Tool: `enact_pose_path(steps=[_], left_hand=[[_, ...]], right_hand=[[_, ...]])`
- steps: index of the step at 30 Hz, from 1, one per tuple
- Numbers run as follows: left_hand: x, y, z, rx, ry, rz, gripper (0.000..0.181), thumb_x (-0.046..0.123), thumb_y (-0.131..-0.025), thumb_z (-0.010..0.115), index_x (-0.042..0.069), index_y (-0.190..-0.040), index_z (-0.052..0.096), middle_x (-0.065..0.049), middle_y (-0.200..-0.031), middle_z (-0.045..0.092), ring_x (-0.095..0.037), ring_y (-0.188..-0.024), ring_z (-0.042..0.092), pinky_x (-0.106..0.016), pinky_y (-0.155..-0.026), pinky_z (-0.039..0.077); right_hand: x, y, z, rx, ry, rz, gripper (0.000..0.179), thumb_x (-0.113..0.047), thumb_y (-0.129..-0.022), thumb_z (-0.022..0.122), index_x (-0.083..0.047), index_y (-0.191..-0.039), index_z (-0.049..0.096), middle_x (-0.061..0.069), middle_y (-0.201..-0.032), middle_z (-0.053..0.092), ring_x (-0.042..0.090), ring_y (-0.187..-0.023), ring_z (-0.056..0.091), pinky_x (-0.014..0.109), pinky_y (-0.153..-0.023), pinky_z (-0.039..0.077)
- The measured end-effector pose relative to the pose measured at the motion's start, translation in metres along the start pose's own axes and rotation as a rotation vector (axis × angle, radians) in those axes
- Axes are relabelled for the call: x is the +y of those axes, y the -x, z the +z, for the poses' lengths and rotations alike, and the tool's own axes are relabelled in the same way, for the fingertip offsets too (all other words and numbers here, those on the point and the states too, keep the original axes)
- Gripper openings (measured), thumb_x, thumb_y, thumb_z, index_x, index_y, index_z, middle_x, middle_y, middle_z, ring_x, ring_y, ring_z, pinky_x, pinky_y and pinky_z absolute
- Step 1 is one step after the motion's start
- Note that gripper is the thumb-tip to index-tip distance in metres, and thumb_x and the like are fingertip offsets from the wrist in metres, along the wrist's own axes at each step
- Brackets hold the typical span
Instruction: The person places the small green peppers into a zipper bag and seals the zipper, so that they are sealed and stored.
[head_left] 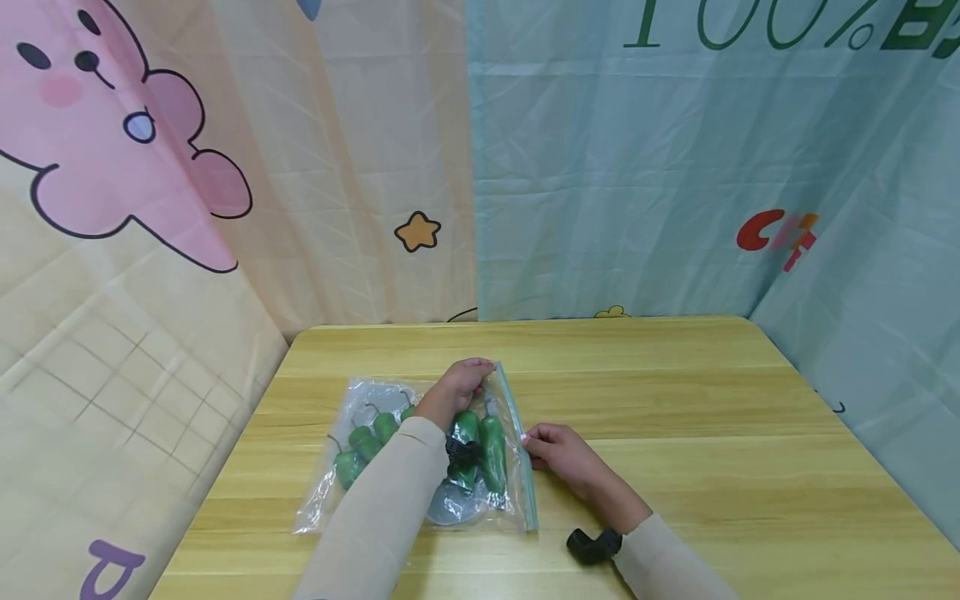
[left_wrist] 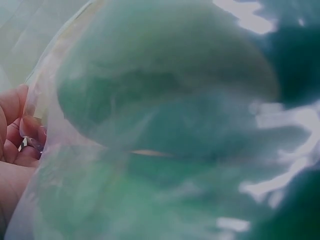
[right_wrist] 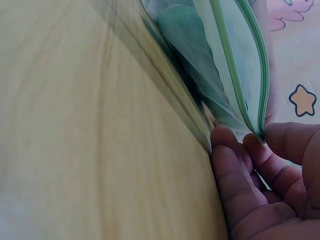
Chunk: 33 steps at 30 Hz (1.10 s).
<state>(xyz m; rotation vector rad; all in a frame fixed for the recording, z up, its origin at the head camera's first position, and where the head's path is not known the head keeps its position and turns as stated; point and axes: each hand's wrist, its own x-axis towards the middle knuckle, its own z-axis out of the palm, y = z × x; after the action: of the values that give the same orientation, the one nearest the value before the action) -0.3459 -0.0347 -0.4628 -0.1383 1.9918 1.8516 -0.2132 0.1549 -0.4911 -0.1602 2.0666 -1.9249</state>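
A clear zip bag (head_left: 318, 510) lies on the table with several green peppers (head_left: 492, 454) inside, and a round grey surface (head_left: 453, 507) shows through the plastic. Along its right side runs a green zip strip (head_left: 531, 504). My left hand (head_left: 459, 387) pinches the bag at the strip's far end, its forearm crossing over the peppers. Lower down, my right hand (head_left: 566, 457) pinches the strip between thumb and finger. In the right wrist view, the two zip edges (right_wrist: 260, 55) bow apart above the pinching fingertips. Blurred green pepper behind plastic fills most of the left wrist view.
The wooden table (head_left: 675, 375) extends to the right of the bag. Printed curtains (head_left: 360, 150) hang behind it and along both sides. A black wrist camera (head_left: 592, 547) sits by the right cuff, another (head_left: 463, 452) on the left wrist over the peppers.
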Motion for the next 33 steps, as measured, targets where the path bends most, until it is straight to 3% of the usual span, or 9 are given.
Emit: enact_pose_path(steps=[33], left_hand=[[-0.002,-0.002,0.0,0.013,0.055,0.015,0.018,0.014,-0.102,0.053,0.002,-0.104,0.066,0.001,-0.077,0.051,-0.014,-0.068,0.043,-0.022,-0.063,0.037]], right_hand=[[0.0,0.012,-0.001,-0.007,0.027,0.016,0.019,-0.013,-0.1,0.055,0.005,-0.1,0.062,0.008,-0.097,0.061,0.018,-0.092,0.058,0.032,-0.083,0.055]])
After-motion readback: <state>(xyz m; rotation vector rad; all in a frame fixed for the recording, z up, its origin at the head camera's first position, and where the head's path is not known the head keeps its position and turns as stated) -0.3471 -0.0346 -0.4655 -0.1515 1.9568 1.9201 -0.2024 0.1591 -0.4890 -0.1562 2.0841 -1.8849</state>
